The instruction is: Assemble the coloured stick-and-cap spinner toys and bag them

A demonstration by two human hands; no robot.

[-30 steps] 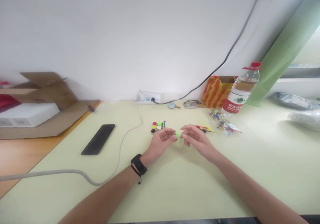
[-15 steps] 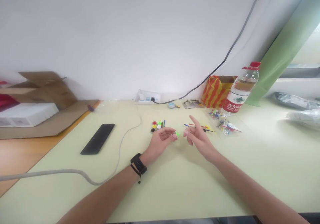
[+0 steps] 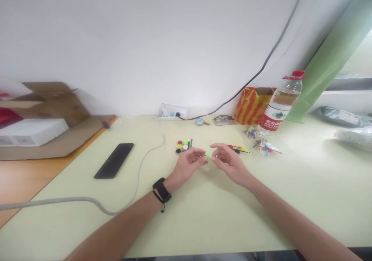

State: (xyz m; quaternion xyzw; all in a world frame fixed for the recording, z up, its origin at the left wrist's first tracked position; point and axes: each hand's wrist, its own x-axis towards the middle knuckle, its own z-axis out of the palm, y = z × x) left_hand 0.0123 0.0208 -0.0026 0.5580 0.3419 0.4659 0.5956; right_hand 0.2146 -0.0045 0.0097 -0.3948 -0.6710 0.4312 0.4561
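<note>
My left hand, with a black watch at the wrist, pinches a small bright green piece above the middle of the table. At the piece's right side is the thumb of my right hand; its index finger is raised and curved, apart from the thumb. Behind my left hand lie several small coloured discs and a blue arrow-shaped piece. Red, yellow and black pointed pieces lie behind my right hand, partly hidden by it.
A black phone and a grey cable lie to the left. Bagged small parts, a water bottle and a striped bag stand or lie at right. A power strip is by the wall.
My right hand has moved slightly left, its thumb coming up to the green piece. Its index finger has bent down toward the left. My left hand has barely moved.
</note>
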